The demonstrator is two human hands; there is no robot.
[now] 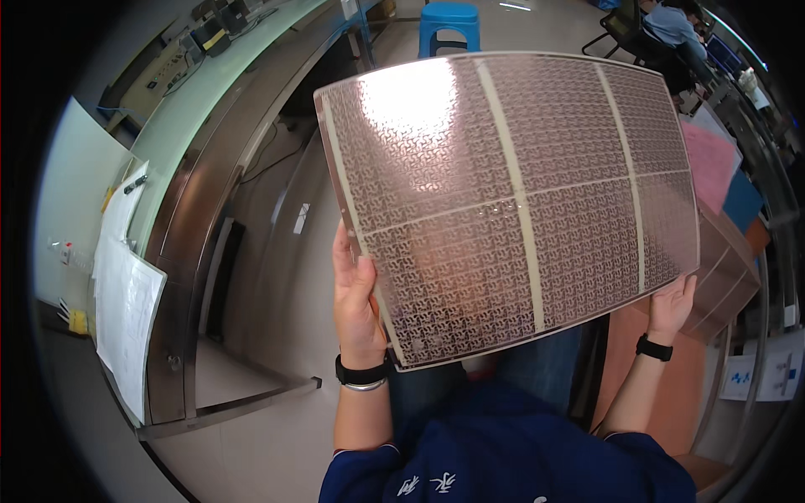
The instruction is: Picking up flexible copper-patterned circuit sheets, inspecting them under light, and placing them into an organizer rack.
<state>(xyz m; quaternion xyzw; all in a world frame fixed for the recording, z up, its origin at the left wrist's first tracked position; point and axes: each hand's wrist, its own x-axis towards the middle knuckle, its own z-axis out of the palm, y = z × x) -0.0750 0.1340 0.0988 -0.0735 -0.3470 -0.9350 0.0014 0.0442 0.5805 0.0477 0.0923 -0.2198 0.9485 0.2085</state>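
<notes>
A large, thin copper-coloured circuit panel [579, 251] is held up in front of me, tilted, with its far left corner raised. Rows of small repeated shapes cover it, split into blocks by pale strips, and a bright glare lies on its upper left. My left hand [359, 298] grips the left edge, thumb on the face and the other fingers behind. At the lower right corner, my right hand [671, 303] holds the near edge from below; part of its fingers is hidden by the panel.
To the left runs a long bench with a pale green top [189, 126] and metal side. Paper sheets [126, 310] hang at its near end. More copper-coloured panels [725, 272] lie at the right, by a pink sheet [708, 163]. A blue stool [450, 25] and a seated person [675, 29] are farther off.
</notes>
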